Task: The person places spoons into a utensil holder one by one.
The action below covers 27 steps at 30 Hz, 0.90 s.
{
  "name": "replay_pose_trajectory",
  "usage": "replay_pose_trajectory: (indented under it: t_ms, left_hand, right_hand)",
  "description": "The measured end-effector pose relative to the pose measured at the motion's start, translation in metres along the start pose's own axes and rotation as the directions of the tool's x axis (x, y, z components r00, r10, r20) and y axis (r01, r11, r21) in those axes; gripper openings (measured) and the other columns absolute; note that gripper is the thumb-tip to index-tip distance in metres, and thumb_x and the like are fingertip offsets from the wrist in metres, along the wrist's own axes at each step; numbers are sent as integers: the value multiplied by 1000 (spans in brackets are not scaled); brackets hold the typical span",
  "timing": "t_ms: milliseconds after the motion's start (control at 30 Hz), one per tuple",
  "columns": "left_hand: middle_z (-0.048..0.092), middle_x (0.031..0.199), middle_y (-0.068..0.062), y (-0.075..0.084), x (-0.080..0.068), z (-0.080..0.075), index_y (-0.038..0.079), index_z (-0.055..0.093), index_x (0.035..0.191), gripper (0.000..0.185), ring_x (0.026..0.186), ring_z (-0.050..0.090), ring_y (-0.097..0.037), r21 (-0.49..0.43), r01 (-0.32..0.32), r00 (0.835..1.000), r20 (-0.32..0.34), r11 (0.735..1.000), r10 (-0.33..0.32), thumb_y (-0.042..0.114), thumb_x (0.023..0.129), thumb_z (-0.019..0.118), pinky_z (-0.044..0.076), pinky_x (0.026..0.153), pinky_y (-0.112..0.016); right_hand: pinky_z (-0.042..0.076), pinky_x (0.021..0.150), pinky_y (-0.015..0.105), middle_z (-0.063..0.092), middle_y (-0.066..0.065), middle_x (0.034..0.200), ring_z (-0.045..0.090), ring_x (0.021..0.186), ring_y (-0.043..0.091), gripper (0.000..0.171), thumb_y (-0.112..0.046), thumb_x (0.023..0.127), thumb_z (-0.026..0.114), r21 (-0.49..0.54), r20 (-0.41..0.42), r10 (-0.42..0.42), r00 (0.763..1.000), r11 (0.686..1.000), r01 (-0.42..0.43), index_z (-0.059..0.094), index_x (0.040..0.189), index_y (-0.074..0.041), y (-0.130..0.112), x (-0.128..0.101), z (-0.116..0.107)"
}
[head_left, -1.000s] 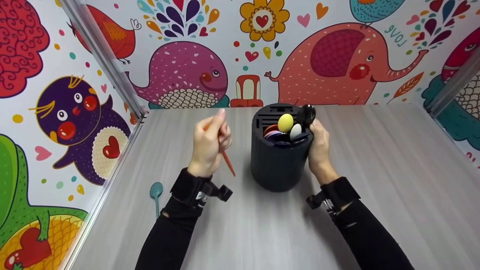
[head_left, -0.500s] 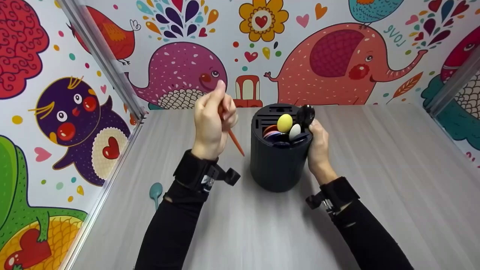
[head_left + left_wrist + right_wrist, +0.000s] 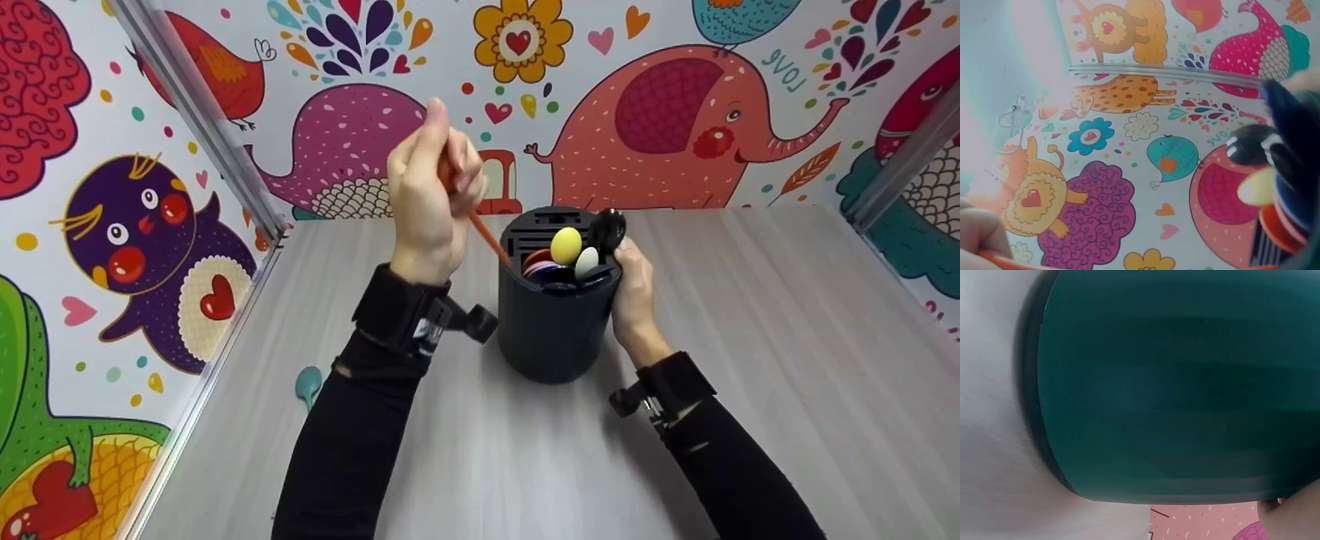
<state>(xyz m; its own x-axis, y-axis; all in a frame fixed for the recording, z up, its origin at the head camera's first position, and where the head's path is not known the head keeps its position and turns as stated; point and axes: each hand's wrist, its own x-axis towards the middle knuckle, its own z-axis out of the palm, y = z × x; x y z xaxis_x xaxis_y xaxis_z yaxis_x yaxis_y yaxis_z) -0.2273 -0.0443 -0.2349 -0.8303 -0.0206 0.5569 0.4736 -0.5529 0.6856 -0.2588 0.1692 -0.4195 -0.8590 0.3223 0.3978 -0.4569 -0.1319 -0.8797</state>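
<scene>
Teal spoon (image 3: 309,384) lies near the tabletop's (image 3: 750,315) left edge. Mid-tabletop, right hand (image 3: 634,296) grips the dark holder (image 3: 551,322) – left hand (image 3: 431,187) pinches an orange spoon (image 3: 487,236), tip at the rim. Could snag on the crowded spoons (image 3: 574,251) and tip it – plenty of open tabletop to the right.

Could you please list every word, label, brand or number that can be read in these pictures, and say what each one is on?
"LOVE": on the wallpaper, upside down, between the bird and the elephant; the left wrist view shows the same word, too blurred to read.
No writing shows on the dark holder, the spoons in it, the orange spoon in the left hand, or the right hand's wrist strap.
</scene>
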Motion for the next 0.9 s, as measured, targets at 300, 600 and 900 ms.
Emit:
replay_pose_trajectory:
  t_ms: [300, 600, 900]
  left_hand:
    - [35, 56, 1, -17, 7, 6, 12, 43, 65, 51, 44, 23, -12, -5, -12, 1000, -12, 1000, 12, 17, 112, 26, 16, 45, -26]
    - [39, 58, 1, -42, 0, -1, 14, 46, 66, 49, 48, 27, -13, 61, 25, 999, 35, 998, -27, 18, 112, 27, 22, 46, -26]
    - [41, 63, 0, -69, -11, -8, 13, 46, 71, 43, 53, 34, -13, 111, 105, 984, 132, 988, -120, 18, 110, 29, 29, 52, -26]
  right_hand:
    - [41, 87, 25, 65, -2, 94, 53, 91, 12, 33, -16, 90, 41, -4, 8, -25, 1000, 1000, 25, 72, 97, -11, 2, 1, 0]
    - [42, 87, 25, 65, -2, 93, 54, 91, 12, 31, -16, 90, 41, 14, 3, -18, 1000, 1000, 18, 71, 95, -11, 1, 1, 1]
    - [41, 87, 25, 65, -1, 94, 53, 91, 13, 32, -16, 90, 41, 0, 3, -16, 1000, 1000, 16, 72, 98, -11, 2, 0, -2]
